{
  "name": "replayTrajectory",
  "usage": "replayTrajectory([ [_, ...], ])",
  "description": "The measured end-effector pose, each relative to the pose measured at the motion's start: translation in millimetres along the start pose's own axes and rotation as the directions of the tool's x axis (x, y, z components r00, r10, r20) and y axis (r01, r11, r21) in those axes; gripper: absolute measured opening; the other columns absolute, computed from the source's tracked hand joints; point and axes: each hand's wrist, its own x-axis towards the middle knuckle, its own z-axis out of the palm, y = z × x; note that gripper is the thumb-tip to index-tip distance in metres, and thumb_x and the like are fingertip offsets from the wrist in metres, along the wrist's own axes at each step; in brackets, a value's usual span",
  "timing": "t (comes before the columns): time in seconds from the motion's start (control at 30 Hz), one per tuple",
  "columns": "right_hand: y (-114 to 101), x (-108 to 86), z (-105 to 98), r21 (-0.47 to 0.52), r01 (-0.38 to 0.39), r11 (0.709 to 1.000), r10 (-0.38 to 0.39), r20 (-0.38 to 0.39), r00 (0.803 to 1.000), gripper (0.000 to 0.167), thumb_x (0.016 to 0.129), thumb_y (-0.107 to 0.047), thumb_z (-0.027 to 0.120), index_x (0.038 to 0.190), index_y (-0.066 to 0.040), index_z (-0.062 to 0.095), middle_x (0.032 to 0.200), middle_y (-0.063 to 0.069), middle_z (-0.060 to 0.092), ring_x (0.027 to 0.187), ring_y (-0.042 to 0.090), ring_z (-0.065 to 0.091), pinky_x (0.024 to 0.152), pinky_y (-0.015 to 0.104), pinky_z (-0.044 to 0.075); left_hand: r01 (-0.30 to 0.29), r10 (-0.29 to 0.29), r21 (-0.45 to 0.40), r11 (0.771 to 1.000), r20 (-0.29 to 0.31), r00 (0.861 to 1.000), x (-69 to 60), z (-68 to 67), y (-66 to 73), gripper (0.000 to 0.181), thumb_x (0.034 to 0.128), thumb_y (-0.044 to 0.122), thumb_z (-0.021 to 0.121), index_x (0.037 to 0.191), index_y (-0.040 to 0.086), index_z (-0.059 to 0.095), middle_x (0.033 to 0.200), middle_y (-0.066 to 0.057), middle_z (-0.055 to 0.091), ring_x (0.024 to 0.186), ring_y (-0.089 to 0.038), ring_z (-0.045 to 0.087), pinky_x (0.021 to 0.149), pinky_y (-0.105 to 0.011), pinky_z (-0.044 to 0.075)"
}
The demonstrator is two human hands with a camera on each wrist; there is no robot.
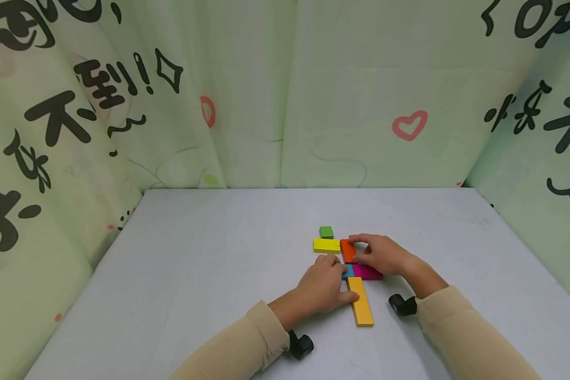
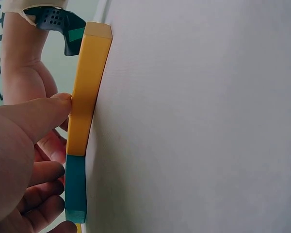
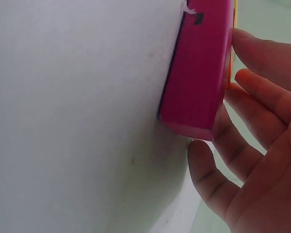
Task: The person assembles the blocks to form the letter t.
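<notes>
Flat coloured blocks lie joined in a branching layout on the table. My left hand (image 1: 320, 285) rests at the blue block (image 2: 75, 187) and the yellow-orange block (image 2: 88, 92). Its thumb touches the long side of the yellow-orange one; the other fingers lie loosely bent by the blue one, partly covering it in the head view. With thumb and index finger, my right hand (image 1: 385, 255) holds the red-orange block (image 1: 347, 251). Below that hand, the magenta block (image 3: 199, 68) sits end to end with the blue one. A yellow block (image 1: 326, 246) adjoins the red-orange one's left side.
A small green block (image 1: 326, 232) stands just behind the yellow block. Dark wrist-worn devices (image 1: 301, 346) hang under both sleeves. Printed curtains (image 1: 247, 105) surround the white table (image 1: 209, 253) at the back and sides.
</notes>
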Motion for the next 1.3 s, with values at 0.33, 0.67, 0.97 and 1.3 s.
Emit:
replayTrajectory([
  [0.33,-1.4,2.0,0.5,-0.006,0.009,1.0,-0.009,0.003,1.0,0.06,0.093,-0.022,0.071,0.145,-0.003,0.05,0.097,0.006,0.061,0.084,0.021,0.053,0.066,0.03,0.05,-0.004,0.004,0.014,1.0,-0.001,1.0,-0.3,-1.0,0.0,0.06,0.0851,0.056,0.073,0.125,0.012,0.069,0.116,0.002,0.056,0.104,-0.012,0.049,0.085,-0.019,0.045],
  [0.67,0.9,7.1,0.9,-0.02,0.009,1.0,-0.009,-0.019,1.0,0.056,0.092,-0.021,0.072,0.142,-0.002,0.053,0.095,0.007,0.062,0.081,0.021,0.054,0.064,0.029,0.051,-0.012,0.012,0.016,1.0,0.0,1.0,-0.4,-1.0,-0.5,0.061,0.0852,0.057,0.073,0.127,0.012,0.069,0.116,0.002,0.057,0.105,-0.012,0.049,0.086,-0.019,0.045],
  [0.97,-2.7,5.6,-0.5,-0.085,0.006,0.996,-0.01,-0.044,0.999,0.058,0.092,-0.024,0.072,0.139,0.003,0.054,0.097,0.007,0.066,0.081,0.019,0.057,0.067,0.028,0.054,-0.01,0.01,0.01,1.0,-0.001,1.0,-0.5,-0.8,-0.5,0.061,0.085,0.056,0.074,0.127,0.013,0.069,0.115,0.002,0.057,0.104,-0.011,0.048,0.083,-0.018,0.044],
  [1.3,0.7,4.8,-2.7,-0.058,0.022,0.998,-0.023,-0.019,1.0,0.054,0.093,-0.021,0.07,0.14,-0.001,0.055,0.104,0.01,0.067,0.087,0.021,0.06,0.071,0.03,0.056,-0.011,0.011,0.014,1.0,0.0,1.0,-0.2,-0.9,-0.7,0.06,0.0854,0.056,0.073,0.127,0.013,0.068,0.116,0.002,0.057,0.104,-0.011,0.049,0.084,-0.018,0.044],
])
